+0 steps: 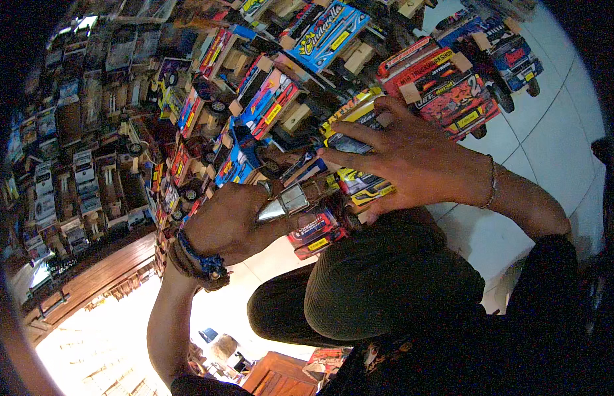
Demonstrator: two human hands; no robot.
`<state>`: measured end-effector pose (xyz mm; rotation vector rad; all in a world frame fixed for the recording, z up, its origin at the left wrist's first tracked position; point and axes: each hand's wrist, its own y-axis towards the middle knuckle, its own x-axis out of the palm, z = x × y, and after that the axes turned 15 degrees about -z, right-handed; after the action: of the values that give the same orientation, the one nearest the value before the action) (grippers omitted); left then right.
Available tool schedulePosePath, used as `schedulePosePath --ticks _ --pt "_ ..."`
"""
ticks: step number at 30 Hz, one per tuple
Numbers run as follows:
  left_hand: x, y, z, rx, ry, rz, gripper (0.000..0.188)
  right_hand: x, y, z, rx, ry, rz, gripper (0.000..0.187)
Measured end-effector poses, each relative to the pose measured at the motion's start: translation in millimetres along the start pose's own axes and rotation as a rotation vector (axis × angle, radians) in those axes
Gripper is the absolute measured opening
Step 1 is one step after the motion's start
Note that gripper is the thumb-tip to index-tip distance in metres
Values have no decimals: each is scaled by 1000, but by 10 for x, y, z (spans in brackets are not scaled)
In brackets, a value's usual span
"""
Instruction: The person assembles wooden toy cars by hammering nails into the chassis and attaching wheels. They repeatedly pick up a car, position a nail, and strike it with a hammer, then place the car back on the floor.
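Observation:
My left hand [231, 221] is closed around a shiny silver metal piece [284, 202], whose exact kind I cannot make out. My right hand [416, 158] reaches across a yellow toy truck [363, 188], its fingers over the top and its thumb at the front end. Part of that truck is hidden under the hand. Just below the silver piece shows a red and blue toy truck front [313, 231], close to my left thumb. A blue toy truck [238, 162] stands beyond my left hand.
Rows of painted wooden toy trucks crowd the far side, among them a large blue one [330, 36] and a red one [462, 105]. More trucks [83, 178] fill the left. White floor tiles [551, 132] lie at the right. A brown wooden cabinet [280, 376] appears below.

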<state>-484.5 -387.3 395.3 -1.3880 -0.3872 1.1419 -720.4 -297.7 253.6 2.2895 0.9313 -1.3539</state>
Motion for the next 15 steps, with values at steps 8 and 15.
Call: schedulePosePath --ticks 8,15 --pt "60 87 -13 70 60 98 56 36 3 9 25 -32 37 98" --pt "104 96 -38 69 63 86 55 50 -9 25 -5 -34 56 95"
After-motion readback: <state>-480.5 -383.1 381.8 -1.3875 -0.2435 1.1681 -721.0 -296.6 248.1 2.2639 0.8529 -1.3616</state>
